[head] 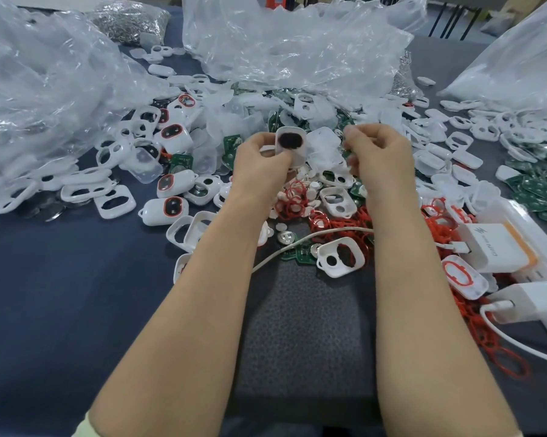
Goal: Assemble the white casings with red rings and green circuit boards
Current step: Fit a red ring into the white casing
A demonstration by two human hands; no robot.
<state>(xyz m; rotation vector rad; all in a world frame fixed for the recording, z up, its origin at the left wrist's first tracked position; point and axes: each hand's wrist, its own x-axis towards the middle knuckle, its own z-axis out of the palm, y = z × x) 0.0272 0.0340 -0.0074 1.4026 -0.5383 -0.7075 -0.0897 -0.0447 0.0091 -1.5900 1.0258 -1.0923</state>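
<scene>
My left hand (261,159) holds a white casing (291,143) upright, its oval opening facing me and dark inside. My right hand (377,149) is curled shut just right of it, above the pile; whether it pinches something I cannot tell. Below my hands lie loose red rings (292,201), green circuit boards (182,160) and more empty white casings (340,257). Several casings with red rings fitted (168,209) lie to the left.
Crumpled clear plastic bags (281,42) fill the back and left. More green boards (540,187) sit at the right. White chargers (499,247) with cables lie on a power strip at the right. A grey mat (303,326) lies between my forearms.
</scene>
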